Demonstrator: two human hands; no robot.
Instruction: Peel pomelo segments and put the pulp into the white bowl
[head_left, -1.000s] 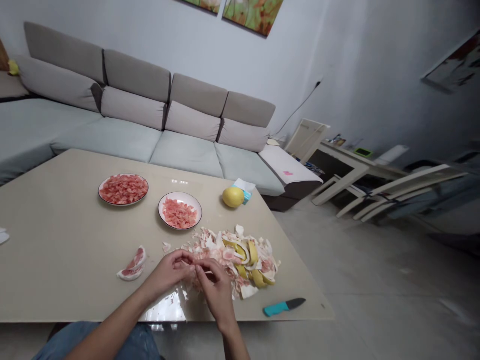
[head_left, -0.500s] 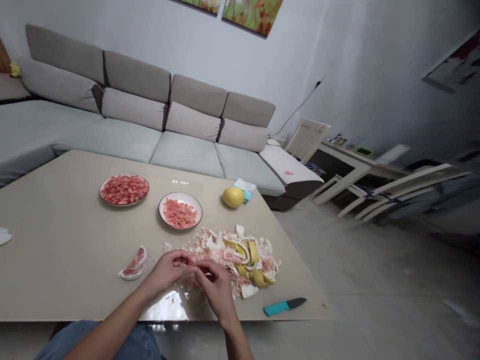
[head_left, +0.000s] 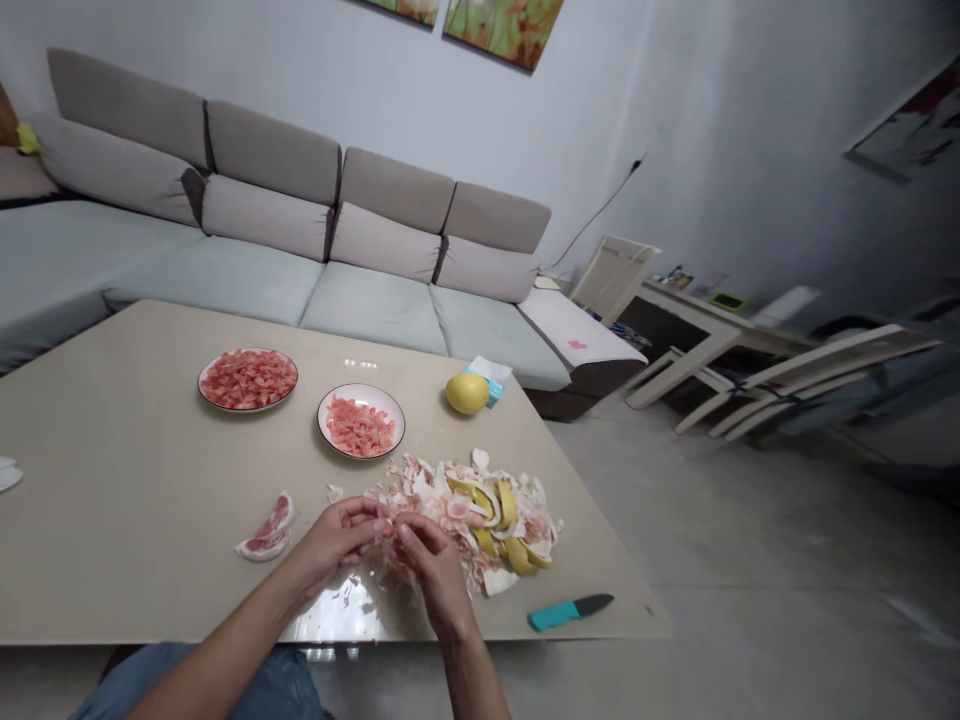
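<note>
Close together over the table's front part, my left hand (head_left: 341,540) and my right hand (head_left: 433,565) pinch a small pink piece of pomelo flesh (head_left: 388,530), mostly covered by the fingers. Just beyond them spreads a heap of pomelo peel (head_left: 506,505) with white pith and torn membranes. To the left of my left hand lie pomelo segments (head_left: 271,530) with their skin on. A smaller plate (head_left: 384,398) holds some peeled pink flesh, and an oval plate (head_left: 204,388) farther left is piled with more.
A knife (head_left: 570,611) with a turquoise handle lies near the table's right front corner. A whole yellow pomelo (head_left: 466,394) rests beside a tissue box (head_left: 496,380). White items (head_left: 9,474) sit at the left edge. Beyond the table (head_left: 135,480) stands a grey sofa (head_left: 247,270).
My fingertips have shifted slightly on the pink flesh, and my right hand has turned a little. Plates, peel and knife stay where they were.
</note>
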